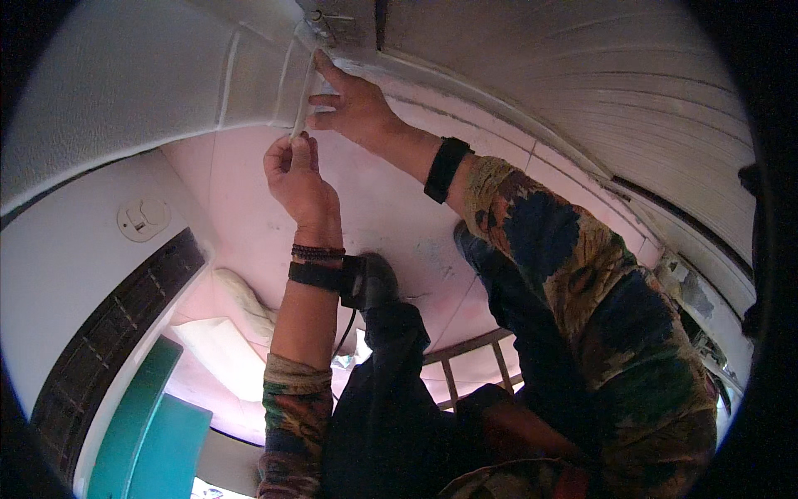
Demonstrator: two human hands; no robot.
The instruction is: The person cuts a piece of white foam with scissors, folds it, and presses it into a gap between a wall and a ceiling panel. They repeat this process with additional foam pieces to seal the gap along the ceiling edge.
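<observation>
A thin whitish strip runs along the edge of a textured white panel at the upper left. My left hand pinches the strip's lower end between thumb and fingers. My right hand is beside the strip with its fingers spread; one fingertip touches or nearly touches the strip's upper part. Just above that fingertip, a small metal fitting sits at the panel's corner, too dim to make out fully.
A pale ridged panel spans the upper right. Lower left is a white housing with a round fitting and a dark grille. Teal boxes stand below it. A crumpled cloth lies on the pinkish tiled floor.
</observation>
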